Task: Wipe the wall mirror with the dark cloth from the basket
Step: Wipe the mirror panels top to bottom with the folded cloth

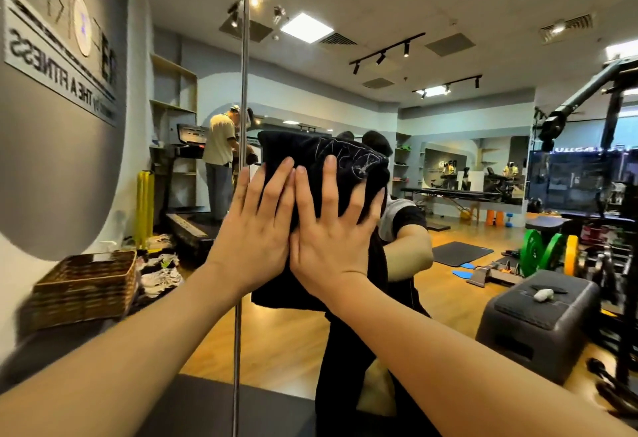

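The wall mirror (pixel 448 195) fills the view and reflects a gym room. A dark cloth (pixel 321 160) with pale stitched lines lies flat against the glass at head height. Both my hands press it there side by side, fingers straight and spread. My left hand (pixel 257 226) covers the cloth's left edge, right beside the mirror's vertical metal seam (pixel 241 91). My right hand (pixel 333 229) sits on the cloth's middle, its thumb out to the right. The cloth's lower part hangs behind my wrists. A woven wicker basket (pixel 86 284) stands at the lower left.
A dark ledge (pixel 51 350) runs under the basket at the lower left. In the reflection are a treadmill with a person on it, a grey step box, coloured weight plates, mats and a rack at the right. My own reflection stands behind the cloth.
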### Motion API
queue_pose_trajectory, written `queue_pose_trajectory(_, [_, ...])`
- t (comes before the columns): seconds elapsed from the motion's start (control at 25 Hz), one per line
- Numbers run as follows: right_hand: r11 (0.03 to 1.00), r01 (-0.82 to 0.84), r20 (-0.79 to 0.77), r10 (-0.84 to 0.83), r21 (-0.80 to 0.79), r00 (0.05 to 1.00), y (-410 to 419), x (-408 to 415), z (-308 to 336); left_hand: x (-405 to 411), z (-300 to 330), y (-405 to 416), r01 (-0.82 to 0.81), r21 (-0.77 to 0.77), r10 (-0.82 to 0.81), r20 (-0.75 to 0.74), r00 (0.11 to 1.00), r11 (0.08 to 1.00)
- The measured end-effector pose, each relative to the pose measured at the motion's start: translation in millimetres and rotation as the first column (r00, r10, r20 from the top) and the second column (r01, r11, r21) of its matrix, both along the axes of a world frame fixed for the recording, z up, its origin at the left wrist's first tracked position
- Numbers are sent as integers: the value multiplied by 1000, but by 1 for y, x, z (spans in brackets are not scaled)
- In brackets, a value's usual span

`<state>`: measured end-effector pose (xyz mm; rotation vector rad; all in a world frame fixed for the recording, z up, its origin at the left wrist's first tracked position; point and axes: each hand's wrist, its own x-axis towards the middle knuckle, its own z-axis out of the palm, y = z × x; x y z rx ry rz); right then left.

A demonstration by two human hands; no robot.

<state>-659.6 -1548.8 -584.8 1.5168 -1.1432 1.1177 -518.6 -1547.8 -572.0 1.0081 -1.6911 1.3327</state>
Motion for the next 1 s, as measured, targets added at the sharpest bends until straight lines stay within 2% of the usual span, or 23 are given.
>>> queue_pose_trajectory(0.16, [1000, -31, 12, 31, 3, 999, -6, 45, -6, 46, -7, -4, 2, 20, -1, -21, 1000, 1000])
queue_pose_trajectory(0.32, [999, -29, -16, 28, -42, 999, -12, 49, -20, 44, -25, -9, 26, 44, -23, -61, 998, 999])
queue_pose_trajectory(0.44, [999, -45, -6, 45, -16, 999, -8, 49, -47, 44, -54, -7, 83, 33, -81, -34, 996, 996])
queue_pose_trajectory(0.56, [997, -49, -81, 54, 54, 995, -3, 46, -88, 54, -93, -6, 10, 109, -14, 36, 999, 994])
queue_pose_trajectory(0.68, [995, -58, -138, 68, 78, 988, -1, 31, -101, 53, -109, -3, -54, 211, 46, 45, 998, 976])
queue_pose_trajectory(0.8, [996, -52, -188, 65, 74, 980, 2, 11, -97, 33, -109, 1, -84, 186, 76, 50, 996, 979])
queue_pose_trajectory(1.0, [999, -48, -161, 51, 22, 986, 4, -55, -103, -26, -109, 6, 80, 119, -78, -16, 997, 990])
